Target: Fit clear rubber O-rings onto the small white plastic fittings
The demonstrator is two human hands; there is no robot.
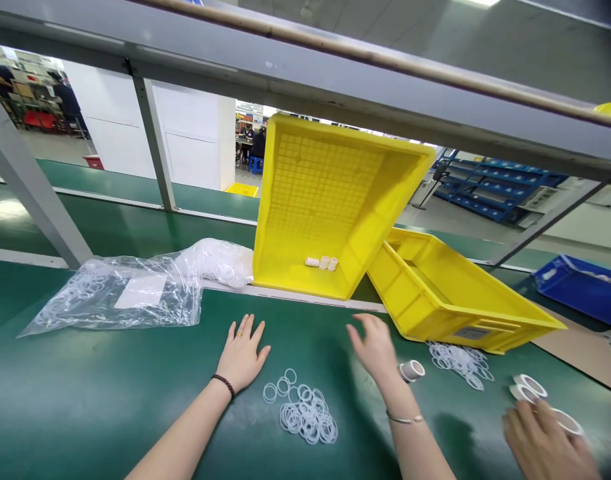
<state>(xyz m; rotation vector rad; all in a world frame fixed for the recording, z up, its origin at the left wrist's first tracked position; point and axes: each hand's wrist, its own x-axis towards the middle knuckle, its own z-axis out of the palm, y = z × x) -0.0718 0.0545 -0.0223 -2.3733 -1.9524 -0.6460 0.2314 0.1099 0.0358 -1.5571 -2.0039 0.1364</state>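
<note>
My left hand lies flat on the green table with its fingers spread and nothing in it. Just to its right is a loose pile of thin white rings. My right hand hovers over the table in front of the tilted yellow bin, fingers loosely bent and apart, with no object visible in them. Beside that wrist a short white tube is partly hidden. Inside the tilted bin, several small white tubes rest at the bottom.
A second yellow bin leans at the right, with more white rings before it. Another person's hand touches white tubes at far right. Clear plastic bags lie at the left. A metal beam crosses above.
</note>
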